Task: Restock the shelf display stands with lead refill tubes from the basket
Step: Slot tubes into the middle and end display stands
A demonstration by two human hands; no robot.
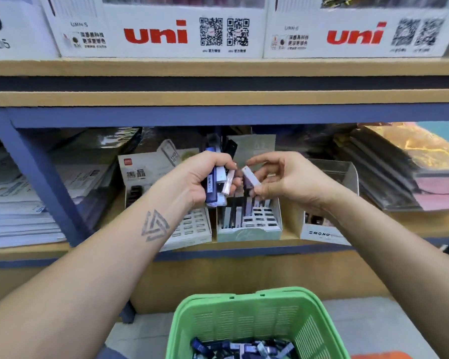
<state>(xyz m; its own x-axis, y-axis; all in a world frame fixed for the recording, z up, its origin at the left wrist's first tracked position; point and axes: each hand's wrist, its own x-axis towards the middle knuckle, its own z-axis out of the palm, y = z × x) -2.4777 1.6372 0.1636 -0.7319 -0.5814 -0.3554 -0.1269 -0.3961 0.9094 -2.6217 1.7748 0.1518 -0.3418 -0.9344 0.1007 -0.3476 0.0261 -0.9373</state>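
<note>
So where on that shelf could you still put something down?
Bare wood shows at the shelf's front edge, right of the Mono box, and narrowly between the paper stacks and white stand. The middle stand is crowded with tubes.

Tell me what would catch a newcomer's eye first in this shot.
Probably the two hands at centre: the left hand grips a bundle of lead refill tubes, while the right hand pinches a single tube above the middle display stand. Next, the bright green basket at the bottom, with more tubes inside. Above, bold red uni logos mark white boxes on the upper shelf.
</note>
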